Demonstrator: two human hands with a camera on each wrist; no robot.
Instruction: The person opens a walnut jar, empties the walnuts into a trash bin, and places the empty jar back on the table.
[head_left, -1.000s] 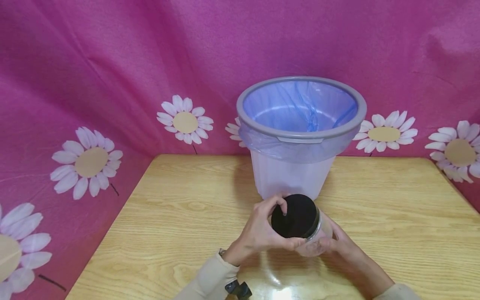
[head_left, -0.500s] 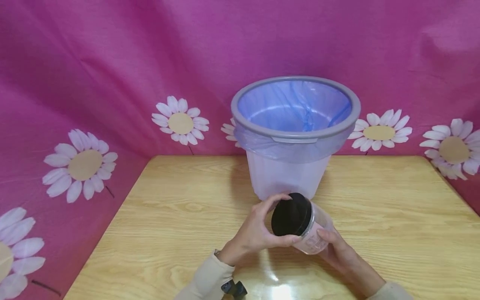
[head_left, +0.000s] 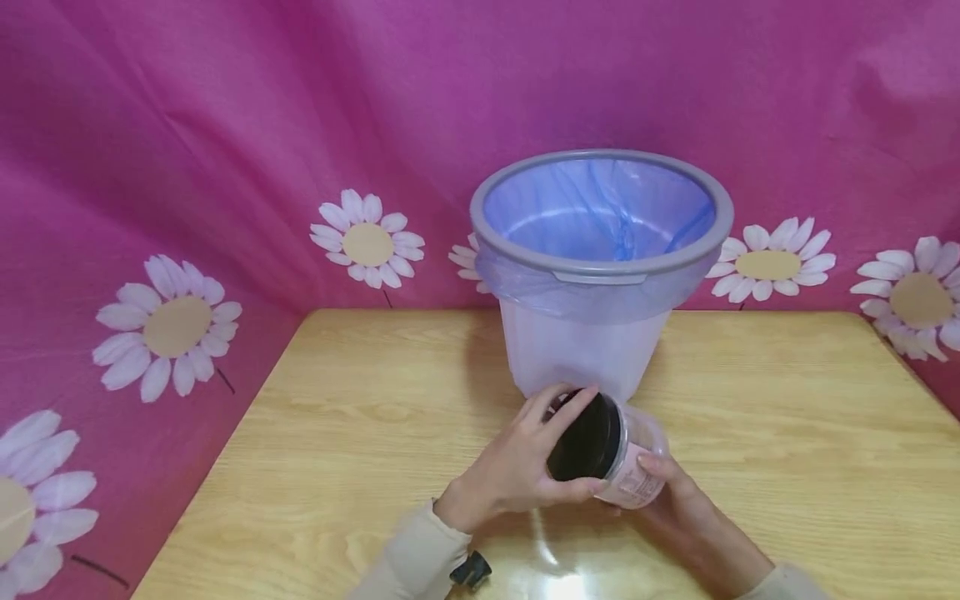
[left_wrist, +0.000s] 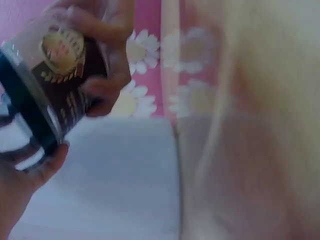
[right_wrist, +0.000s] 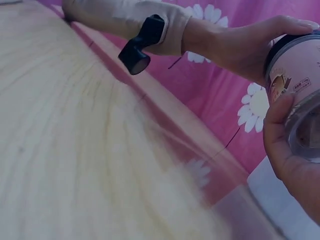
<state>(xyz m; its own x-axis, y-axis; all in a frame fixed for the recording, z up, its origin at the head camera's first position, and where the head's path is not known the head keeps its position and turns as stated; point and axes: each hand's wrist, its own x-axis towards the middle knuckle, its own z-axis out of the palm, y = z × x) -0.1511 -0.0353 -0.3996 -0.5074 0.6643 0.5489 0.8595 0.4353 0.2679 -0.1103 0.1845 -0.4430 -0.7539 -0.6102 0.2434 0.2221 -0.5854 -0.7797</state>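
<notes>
A clear plastic jar [head_left: 637,479] with a pink label is held tilted above the table, its black lid [head_left: 584,442] turned to the left. My left hand [head_left: 517,462] grips that lid, thumb along the near edge and fingers over the far side. Around the jar's body curls my right hand [head_left: 678,500], with the thumb on the label. A dark label with a gold emblem [left_wrist: 61,52] shows on the jar's other side in the left wrist view. In the right wrist view the jar's clear base [right_wrist: 306,132] faces the camera; its contents are unclear.
Just behind the hands stands a white bin [head_left: 581,346] with a grey rim [head_left: 600,271] and a blue liner bag [head_left: 570,217]. It rests on a wood-grain table [head_left: 360,417]. A pink flowered cloth [head_left: 420,100] hangs behind and to the left.
The jar has tilted further, so its lid faces more to the left and its label shows. My left fingers have shifted across the lid. The head view moved slightly.
</notes>
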